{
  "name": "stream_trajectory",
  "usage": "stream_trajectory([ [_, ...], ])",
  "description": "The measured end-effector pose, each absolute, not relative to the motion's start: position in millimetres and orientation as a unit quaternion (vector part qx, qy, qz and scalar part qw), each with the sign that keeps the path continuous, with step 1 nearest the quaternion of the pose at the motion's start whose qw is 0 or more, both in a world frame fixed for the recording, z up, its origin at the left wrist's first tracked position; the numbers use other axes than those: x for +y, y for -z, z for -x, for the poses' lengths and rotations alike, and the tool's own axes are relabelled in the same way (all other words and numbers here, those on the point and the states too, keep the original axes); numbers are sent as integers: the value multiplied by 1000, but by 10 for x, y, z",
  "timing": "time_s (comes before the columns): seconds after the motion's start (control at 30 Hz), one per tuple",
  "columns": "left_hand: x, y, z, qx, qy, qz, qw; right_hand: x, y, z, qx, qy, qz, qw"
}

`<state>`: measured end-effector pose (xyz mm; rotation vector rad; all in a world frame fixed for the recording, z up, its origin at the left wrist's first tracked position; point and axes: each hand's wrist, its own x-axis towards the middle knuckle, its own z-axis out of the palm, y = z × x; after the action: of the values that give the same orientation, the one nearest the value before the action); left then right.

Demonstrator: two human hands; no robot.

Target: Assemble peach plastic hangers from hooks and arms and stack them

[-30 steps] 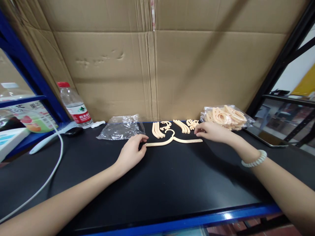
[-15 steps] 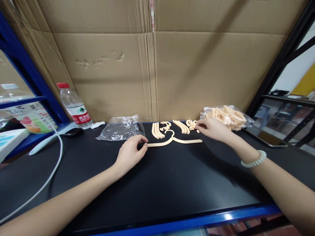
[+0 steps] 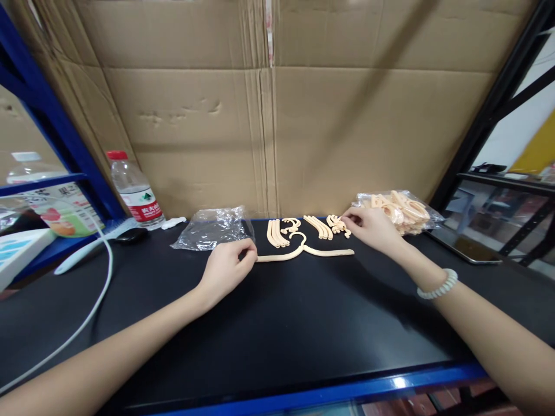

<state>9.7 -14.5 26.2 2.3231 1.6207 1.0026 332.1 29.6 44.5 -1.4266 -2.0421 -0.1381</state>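
A beige clothes hanger with its hook lies on the black table. At its left end my left hand is closed, thumb and fingertips pinched on the arm's tip. Behind the hanger lie a row of loose curved hanger arms, a few small hanger hooks, a second group of arms and a pile of hooks. My right hand reaches to the right side of that pile with its fingers bent together; what is between the fingertips is hidden. A pale beaded bracelet circles the right wrist.
A clear bag of beige parts sits behind my right hand, beside a dark flat tablet-like object. At left are an empty plastic bag, a water bottle and a white cable. Cardboard stands behind.
My left fingers have closed at the hanger's left end, where they were apart before. The right hand has shifted slightly left, over the hooks. The view has tilted up slightly.
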Motion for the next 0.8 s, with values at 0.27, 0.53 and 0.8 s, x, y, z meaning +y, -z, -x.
stream_trajectory([
  [0.27,-108,-321,-83,531,-352,-768,68,293,-420,-3260,-758,48,523,387],
  [0.53,15,-490,-92,531,-329,-779,51,326,-438,-3157,-767,15,509,389],
  [0.8,379,-631,-249,588,-212,-781,17,498,-521,-2682,-789,-20,536,301],
])
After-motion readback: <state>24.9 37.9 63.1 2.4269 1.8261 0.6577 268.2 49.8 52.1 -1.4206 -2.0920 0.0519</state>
